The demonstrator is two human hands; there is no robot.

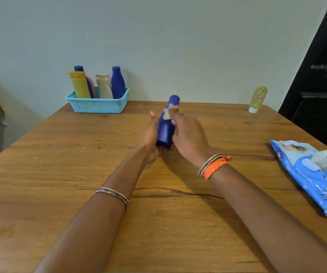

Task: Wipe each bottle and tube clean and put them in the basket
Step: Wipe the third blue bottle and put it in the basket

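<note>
The left hand (150,134) grips the lower body of a blue bottle (166,127), holding it tilted above the middle of the wooden table (60,194), cap end pointing toward twelve o'clock. The right hand (186,133) pinches a small pale wipe (168,113) against the bottle's shoulder, just below the cap.

To do this wiping step well, the left hand should probably turn the bottle bit by bit while the right draws the wipe from neck to base, so every side is covered (the underside, facing away from the camera, is easy to miss). The grip looks low enough to leave most of the surface free, though the base will need a regrip.

The bottle is deep blue, smooth and opaque, with a matching rounded cap and a waist that narrows toward the top; no label is legible.

At ten o'clock, against the wall, the light blue basket (97,105) already holds several bottles and tubes standing upright. A yellowish tube (257,98) stands on its white cap at two o'clock, apparently yet to be cleaned. The blue wipe packet (316,180) lies at three o'clock.
</note>
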